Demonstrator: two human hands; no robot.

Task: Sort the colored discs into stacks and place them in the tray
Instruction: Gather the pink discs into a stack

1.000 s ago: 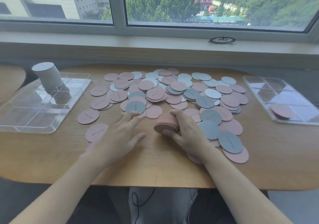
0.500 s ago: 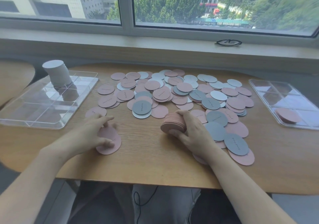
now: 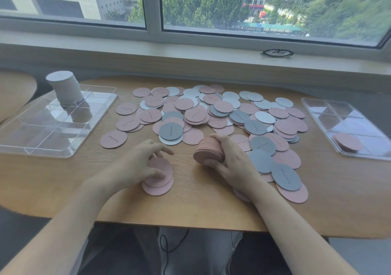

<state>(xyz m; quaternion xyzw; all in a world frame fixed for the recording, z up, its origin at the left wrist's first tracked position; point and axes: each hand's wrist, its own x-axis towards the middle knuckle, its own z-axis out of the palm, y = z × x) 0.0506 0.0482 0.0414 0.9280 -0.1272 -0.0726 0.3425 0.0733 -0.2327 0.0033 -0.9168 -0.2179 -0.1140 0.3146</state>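
Several pink, grey and white discs (image 3: pixel 213 116) lie spread over the middle of the wooden table. My right hand (image 3: pixel 234 160) grips a tilted stack of pink discs (image 3: pixel 208 152) at the near edge of the spread. My left hand (image 3: pixel 139 164) pinches a few loose pink discs (image 3: pixel 158 183) lying on the table to the left of that stack. A clear tray (image 3: pixel 53 126) at the left holds a tall stack of white discs (image 3: pixel 64 88). A second clear tray (image 3: pixel 347 124) at the right holds a low pink stack (image 3: pixel 347 142).
A single pink disc (image 3: pixel 113 138) lies apart between the left tray and the pile. Black glasses (image 3: pixel 276 52) rest on the window sill behind the table. Another round table edge (image 3: pixel 14 92) shows at the far left.
My left hand has slid pink discs from the left toward the middle, closer to the stack in my right hand. The right hand and its stack have stayed in place.
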